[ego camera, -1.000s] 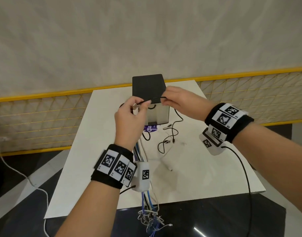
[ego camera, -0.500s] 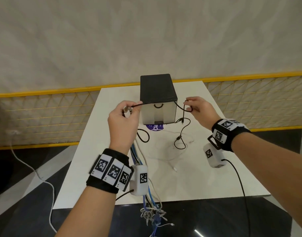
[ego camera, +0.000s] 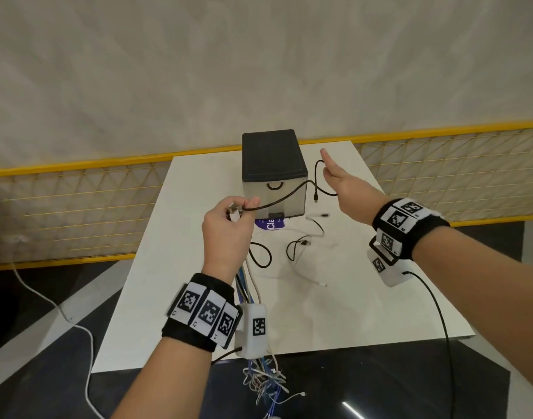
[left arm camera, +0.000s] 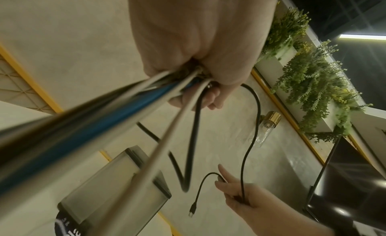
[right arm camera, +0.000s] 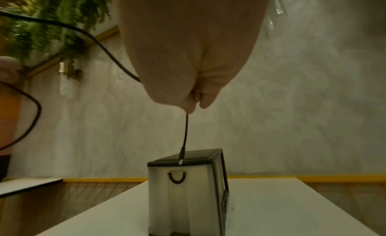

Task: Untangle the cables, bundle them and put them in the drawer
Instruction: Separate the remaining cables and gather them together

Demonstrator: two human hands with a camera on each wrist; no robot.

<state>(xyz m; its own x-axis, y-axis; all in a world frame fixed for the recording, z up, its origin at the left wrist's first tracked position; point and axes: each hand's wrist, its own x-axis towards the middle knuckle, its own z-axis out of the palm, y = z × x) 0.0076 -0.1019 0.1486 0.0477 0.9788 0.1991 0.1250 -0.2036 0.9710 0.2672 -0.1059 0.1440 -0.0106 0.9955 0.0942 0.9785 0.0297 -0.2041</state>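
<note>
My left hand (ego camera: 242, 208) pinches the USB plug of a black cable (ego camera: 289, 195) and also grips a bundle of blue and white cables (ego camera: 244, 282) that hangs past the table edge; the bundle (left arm camera: 125, 104) runs out of the fist. My right hand (ego camera: 331, 176) pinches the same black cable (right arm camera: 184, 132) near its far end, with one finger pointing up. The small plug (ego camera: 316, 198) dangles free beside the drawer box (ego camera: 272, 158). The box has a black top and a pale front with a black handle (ego camera: 274, 186), and its drawer is shut.
On the white table (ego camera: 365, 313) lie a loose black cable loop (ego camera: 294, 247) and thin white cables (ego camera: 318, 229). A purple label (ego camera: 269, 228) sits in front of the box. A yellow mesh fence (ego camera: 78, 213) runs behind. Tangled cable ends (ego camera: 265, 385) hang below the near edge.
My right hand has slid right along the black cable, away from my left hand. The cable's far end has come up off the table and now hangs free.
</note>
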